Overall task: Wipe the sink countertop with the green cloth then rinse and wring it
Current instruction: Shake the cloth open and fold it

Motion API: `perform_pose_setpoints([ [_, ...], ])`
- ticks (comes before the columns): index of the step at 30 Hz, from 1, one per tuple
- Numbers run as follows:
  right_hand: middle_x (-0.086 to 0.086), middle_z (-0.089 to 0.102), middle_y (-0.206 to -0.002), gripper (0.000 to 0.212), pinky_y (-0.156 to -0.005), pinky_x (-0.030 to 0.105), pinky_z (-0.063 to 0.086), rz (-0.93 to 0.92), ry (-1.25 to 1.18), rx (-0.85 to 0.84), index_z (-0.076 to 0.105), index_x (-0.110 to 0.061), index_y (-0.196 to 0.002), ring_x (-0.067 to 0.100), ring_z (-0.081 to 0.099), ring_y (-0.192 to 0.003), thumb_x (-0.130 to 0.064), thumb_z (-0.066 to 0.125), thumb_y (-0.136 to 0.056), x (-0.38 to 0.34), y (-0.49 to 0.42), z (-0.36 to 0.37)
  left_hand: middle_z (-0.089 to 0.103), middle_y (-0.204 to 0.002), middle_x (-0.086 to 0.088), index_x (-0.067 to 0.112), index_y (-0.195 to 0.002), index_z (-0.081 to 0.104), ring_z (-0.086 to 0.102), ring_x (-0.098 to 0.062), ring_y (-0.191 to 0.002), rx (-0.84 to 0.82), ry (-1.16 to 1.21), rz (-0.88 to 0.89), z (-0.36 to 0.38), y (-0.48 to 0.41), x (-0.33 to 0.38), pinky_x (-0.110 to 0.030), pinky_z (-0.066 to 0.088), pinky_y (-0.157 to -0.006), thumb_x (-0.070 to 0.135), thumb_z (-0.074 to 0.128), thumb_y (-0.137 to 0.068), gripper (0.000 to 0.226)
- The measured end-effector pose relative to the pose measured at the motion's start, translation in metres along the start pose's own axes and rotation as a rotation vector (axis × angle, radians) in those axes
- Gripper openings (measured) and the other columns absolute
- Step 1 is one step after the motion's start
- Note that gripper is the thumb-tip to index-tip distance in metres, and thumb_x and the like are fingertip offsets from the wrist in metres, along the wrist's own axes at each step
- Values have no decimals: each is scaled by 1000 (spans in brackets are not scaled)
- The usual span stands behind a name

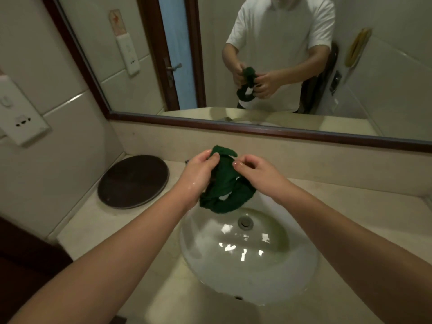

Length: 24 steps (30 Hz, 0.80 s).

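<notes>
Green cloth is held bunched and twisted above the far rim of the sink, clear of the basin. Its lower loop hangs just over the drain; a small white patch, probably a label, is seen within the folds.

Left hand is closed around the upper left part of the cloth, fingers curled into the fabric, thumb pressed near the top. A wet sheen is noted on the wrist and the back of the hand.

Right hand is closed on the cloth's upper right edge, fingertips pinched against the fabric. Both forearms are extended from the near edge of the view.

Basin surface is seen glossy, with light reflections and a faint greenish tint around the drain. Beige countertop surrounds the sink. 1 dark round tray lies flat on the counter at the left, well apart from the cloth.

In the mirror behind the counter, both hands and the cloth are reflected. A wall socket is mounted at the far left.
</notes>
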State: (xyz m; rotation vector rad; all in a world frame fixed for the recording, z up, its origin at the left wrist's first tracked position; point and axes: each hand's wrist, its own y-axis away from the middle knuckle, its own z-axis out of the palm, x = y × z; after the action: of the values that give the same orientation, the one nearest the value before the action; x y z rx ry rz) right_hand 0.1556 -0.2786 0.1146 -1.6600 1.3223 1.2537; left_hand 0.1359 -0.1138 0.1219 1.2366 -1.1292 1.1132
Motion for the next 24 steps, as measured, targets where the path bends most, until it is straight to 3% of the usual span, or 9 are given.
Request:
perform_pose_setpoints([
  [3, 9, 67, -88, 29, -72, 30, 52, -16, 5, 84, 63, -7, -95, 20, 65, -81, -33, 53, -97, -19, -10, 0, 68, -103, 4, 22, -110, 63, 65, -3, -91, 46, -51, 88, -17, -10, 9, -13, 51, -70, 21, 40, -102, 24],
  [7, 3, 61, -78, 12, -68, 33, 50, -47, 46, 124, 54, -22, -85, 17, 60, -73, -25, 51, -97, -29, -22, 9, 64, -104, 7, 20, -116, 60, 58, 3, -94, 96, -176, 248, -32, -23, 19, -4, 47, -71, 20, 37, -103, 26],
  [10, 4, 62, -71, 12, -56, 22, 47, -35, 149, 132, 57, -18, -90, 11, 59, -60, -28, 54, -95, -38, -24, 18, 65, -109, 0, 20, -115, 56, 63, -10, -102, -2, -131, 243, -47, -31, 23, -21, 52, -83, 20, 51, -97, 18],
  [12, 13, 66, -78, 35, -64, 28, 50, -8, 355, 89, 61, -9, -91, 17, 63, -67, -42, 53, -94, -39, -26, 16, 65, -113, -1, 23, -117, 54, 64, -13, -106, -49, -147, 246, -63, -38, 27, -31, 55, -88, 15, 64, -89, 31],
  [15, 14, 69, -85, 50, -75, 39, 53, 127, 547, -52, 67, -8, -90, 27, 67, -80, -55, 50, -92, -37, -23, 9, 70, -102, -5, 20, -100, 64, 68, -18, -97, 41, -120, 232, -84, -47, 34, -39, 57, -86, 26, 61, -92, 10],
  [18, 9, 74, -91, 40, -80, 35, 55, 212, 359, -168, 70, -11, -97, 25, 70, -87, -45, 50, -96, -41, -18, 9, 70, -84, -3, 22, -82, 68, 68, -20, -85, 178, -108, 210, -95, -54, 34, -38, 54, -78, 39, 49, -98, 30],
  [20, 11, 74, -101, 33, -87, 37, 56, 235, 228, -220, 66, -8, -106, 27, 70, -95, -35, 48, -99, -43, -17, 12, 70, -84, -2, 21, -85, 69, 67, -18, -85, 174, -78, 213, -102, -55, 32, -35, 54, -77, 37, 45, -99, 32],
  [22, 14, 72, -104, 24, -86, 38, 58, 271, 234, -270, 60, -6, -111, 27, 70, -97, -25, 49, -100, -44, -16, 13, 70, -87, -3, 18, -93, 70, 67, -19, -87, 166, -44, 211, -111, -55, 30, -36, 53, -80, 33, 43, -100, 32],
  [24, 11, 71, -96, 13, -74, 33, 58, 295, 371, -301, 57, -10, -108, 21, 71, -84, -16, 51, -98, -42, -13, 17, 68, -88, -3, 19, -96, 69, 65, -17, -86, 206, -31, 226, -123, -55, 30, -34, 52, -81, 30, 42, -101, 30],
])
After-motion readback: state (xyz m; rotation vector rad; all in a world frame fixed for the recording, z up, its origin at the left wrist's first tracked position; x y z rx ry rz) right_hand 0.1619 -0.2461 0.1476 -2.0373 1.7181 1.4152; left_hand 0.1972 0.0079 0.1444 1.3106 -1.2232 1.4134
